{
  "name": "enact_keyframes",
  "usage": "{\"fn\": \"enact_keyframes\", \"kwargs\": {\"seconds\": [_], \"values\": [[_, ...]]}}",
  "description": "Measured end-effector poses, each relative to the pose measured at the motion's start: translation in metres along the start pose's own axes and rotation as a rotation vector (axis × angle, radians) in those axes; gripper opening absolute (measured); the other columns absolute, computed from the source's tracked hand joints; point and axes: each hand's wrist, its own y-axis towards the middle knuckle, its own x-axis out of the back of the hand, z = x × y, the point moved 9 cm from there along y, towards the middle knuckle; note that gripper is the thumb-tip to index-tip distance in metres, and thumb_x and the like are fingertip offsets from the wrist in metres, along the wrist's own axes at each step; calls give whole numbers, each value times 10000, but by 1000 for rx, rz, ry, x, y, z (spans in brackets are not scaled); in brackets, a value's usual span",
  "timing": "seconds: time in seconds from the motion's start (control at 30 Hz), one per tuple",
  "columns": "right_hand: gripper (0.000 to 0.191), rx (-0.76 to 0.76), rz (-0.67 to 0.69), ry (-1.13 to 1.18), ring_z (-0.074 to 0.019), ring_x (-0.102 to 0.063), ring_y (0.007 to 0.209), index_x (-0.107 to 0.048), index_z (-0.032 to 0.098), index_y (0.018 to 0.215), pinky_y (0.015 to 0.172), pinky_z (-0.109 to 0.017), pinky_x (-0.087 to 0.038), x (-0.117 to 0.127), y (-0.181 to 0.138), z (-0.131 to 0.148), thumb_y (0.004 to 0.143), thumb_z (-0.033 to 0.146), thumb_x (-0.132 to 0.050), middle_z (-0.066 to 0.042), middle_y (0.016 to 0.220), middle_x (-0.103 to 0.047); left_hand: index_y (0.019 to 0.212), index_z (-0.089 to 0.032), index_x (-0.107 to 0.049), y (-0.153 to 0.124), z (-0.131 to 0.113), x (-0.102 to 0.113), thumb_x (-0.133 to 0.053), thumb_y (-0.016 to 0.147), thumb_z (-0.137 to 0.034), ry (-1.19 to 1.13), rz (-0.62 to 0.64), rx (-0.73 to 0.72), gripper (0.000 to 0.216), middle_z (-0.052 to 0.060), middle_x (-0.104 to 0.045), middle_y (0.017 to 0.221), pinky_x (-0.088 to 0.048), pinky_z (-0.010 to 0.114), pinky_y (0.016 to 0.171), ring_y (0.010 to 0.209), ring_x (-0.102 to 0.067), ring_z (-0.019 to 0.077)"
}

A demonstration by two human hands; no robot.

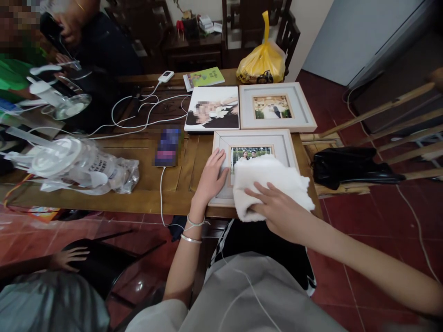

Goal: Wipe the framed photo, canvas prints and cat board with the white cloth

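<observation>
A light wooden picture frame (pixel 254 133) with a grey mat and a photo lies flat at the table's front edge. My left hand (pixel 212 177) rests on its left side, fingers stretched out flat. Over the lower right of the same frame lies a folded white cloth (pixel 277 177), hiding part of the photo. My right hand (pixel 277 207) holds this cloth from above and presses it down, with some fingers along its fold. Behind it are a second frame (pixel 301 107) and a white photo panel (pixel 214 94), side by side.
A phone (pixel 168 150) on a white cable lies left of the frame. Bagged drink cups (pixel 57 159) stand further left. A yellow plastic bag (pixel 262 62) and a green booklet (pixel 211 77) are at the back. One person's hand (pixel 71 258) rests at lower left; others stand behind.
</observation>
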Motion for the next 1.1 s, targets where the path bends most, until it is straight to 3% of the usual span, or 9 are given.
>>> {"fn": "enact_keyframes", "kwargs": {"seconds": [0.1,0.27,0.4,0.5,0.67,0.87,0.93,1.0,1.1], "values": [[545,-35,-4,21,-394,-457,1440,-758,147,1182,1131,-641,-417,3,31,-18,744,-41,-495,-154,1525,-552,1513,-171,-466,-1,1,-1,-464,1017,-216,-4,9,-6,498,148,-465,1604,-275,562,1286,1567,-313,280],[623,-197,-136,-5,-378,-358,1498,-651,108,1373,1202,-619,-300,30,91,-77,798,-39,-461,-175,1548,-522,1472,-178,-509,0,0,0,-490,1013,-248,-20,-6,-9,465,145,-484,1588,-287,562,1279,1558,-326,292],[566,-61,-150,-46,-363,-410,1418,-680,80,1319,1134,-510,-351,37,136,-83,824,-45,-436,-175,1475,-590,1429,-197,-543,2,-5,2,-489,1007,-243,-7,-10,-3,428,135,-533,1538,-317,560,1264,1528,-371,298],[490,-74,-135,-83,-356,-485,1241,-735,79,1213,969,-448,-398,32,150,-84,846,-30,-430,-193,1210,-721,1427,-186,-543,2,-6,2,-484,1009,-240,-8,-2,-1,426,141,-537,1530,-315,556,1265,1521,-378,299],[491,-177,-137,-178,-353,-482,1127,-745,106,1212,838,-418,-375,30,123,-97,854,-10,-430,-183,1147,-737,1471,-179,-507,1,-1,0,-492,1019,-250,-22,6,-8,458,151,-487,1583,-279,564,1283,1554,-335,293],[488,-371,-100,-298,-372,-534,1037,-799,139,1139,757,-421,-396,43,56,-161,806,13,-464,-188,871,-728,1497,-207,-492,-1,2,0,-504,1021,-251,-50,-13,-6,478,133,-478,1597,-277,567,1287,1561,-328,279],[469,-381,-93,-342,-377,-548,1021,-809,146,1101,748,-422,-407,48,38,-170,795,20,-476,-188,848,-721,1494,-221,-497,-1,2,1,-509,1020,-253,-51,-22,-9,476,122,-487,1591,-284,573,1283,1558,-334,276],[450,-352,-62,-365,-376,-555,1024,-815,138,1048,746,-413,-420,47,23,-162,776,5,-482,-183,827,-721,1491,-228,-501,-1,2,2,-511,1016,-246,-54,-32,-8,475,116,-497,1584,-287,580,1280,1555,-343,274],[404,-299,-2,-330,-367,-566,1023,-814,117,956,763,-401,-451,40,-1,-122,769,-19,-483,-188,829,-732,1484,-206,-509,-1,2,2,-513,1011,-238,-58,-30,4,475,131,-504,1578,-284,579,1279,1554,-344,278]]}}
